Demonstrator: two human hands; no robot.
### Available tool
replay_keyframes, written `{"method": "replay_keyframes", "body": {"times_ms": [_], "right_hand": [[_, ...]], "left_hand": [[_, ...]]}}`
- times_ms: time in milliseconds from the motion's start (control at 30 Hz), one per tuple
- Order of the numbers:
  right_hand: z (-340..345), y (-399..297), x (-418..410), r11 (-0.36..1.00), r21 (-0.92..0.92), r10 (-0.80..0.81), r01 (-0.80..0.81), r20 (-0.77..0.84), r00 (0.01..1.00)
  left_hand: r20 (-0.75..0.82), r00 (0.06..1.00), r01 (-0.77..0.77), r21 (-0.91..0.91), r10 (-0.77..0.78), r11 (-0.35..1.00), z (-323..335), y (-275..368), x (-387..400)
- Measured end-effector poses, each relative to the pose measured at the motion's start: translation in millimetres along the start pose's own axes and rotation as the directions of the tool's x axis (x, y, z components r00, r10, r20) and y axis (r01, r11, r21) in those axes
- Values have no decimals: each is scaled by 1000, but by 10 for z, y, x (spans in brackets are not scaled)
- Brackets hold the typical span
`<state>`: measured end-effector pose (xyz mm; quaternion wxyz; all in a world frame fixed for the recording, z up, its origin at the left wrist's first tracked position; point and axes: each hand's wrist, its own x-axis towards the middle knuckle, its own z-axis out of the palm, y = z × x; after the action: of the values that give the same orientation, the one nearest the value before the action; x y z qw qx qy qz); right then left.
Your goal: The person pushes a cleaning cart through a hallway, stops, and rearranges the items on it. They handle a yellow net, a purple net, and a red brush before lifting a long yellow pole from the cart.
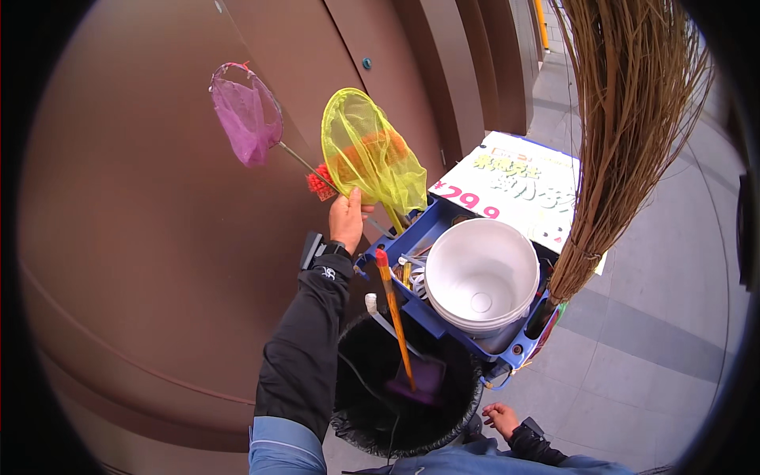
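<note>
My left hand (348,221) is raised at the blue plastic cart's left edge, its thumb up against the rim of a yellow mesh net (371,154) and the thin pole of a purple mesh net (248,119); whether it grips either is unclear. A red-bristled brush (321,181) shows behind the pole. Low on the right, my right hand (502,419) hangs with bent fingers and nothing visible in it. A white plastic bucket (482,276) rests in the blue cart tray (430,326). A wooden handle with a red tip (396,320) leans in the black-lined bin (409,439).
A twig broom (617,136) stands upright at the cart's right side. Behind the bucket lies a white board (504,178) bearing writing and a price. Brown wall panels (166,237) rise close on the left; grey paving (641,356) extends to the right.
</note>
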<state>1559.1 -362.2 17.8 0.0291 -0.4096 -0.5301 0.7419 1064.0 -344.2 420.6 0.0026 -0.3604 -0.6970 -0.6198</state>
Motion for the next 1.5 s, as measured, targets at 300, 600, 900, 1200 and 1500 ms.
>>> {"method": "replay_keyframes", "body": {"times_ms": [300,600,900,1200,1500], "right_hand": [[-82,39,-37,995,70,69,-66,-49,996],[-160,132,86,997,27,79,-77,-85,993],[-320,191,96,991,119,76,-63,-101,992],[-467,218,156,987,132,104,-90,-108,989],[-544,335,232,979,172,133,-110,-129,983]], "left_hand": [[-84,993,-106,-305,85,946,-261,644,235],[668,742,552,-562,-55,616,-259,1367,437],[387,899,341,-327,-204,882,-302,912,904],[467,852,-426,353,238,833,18,810,1114],[654,400,-876,479,643,58,418,932,951]]}}
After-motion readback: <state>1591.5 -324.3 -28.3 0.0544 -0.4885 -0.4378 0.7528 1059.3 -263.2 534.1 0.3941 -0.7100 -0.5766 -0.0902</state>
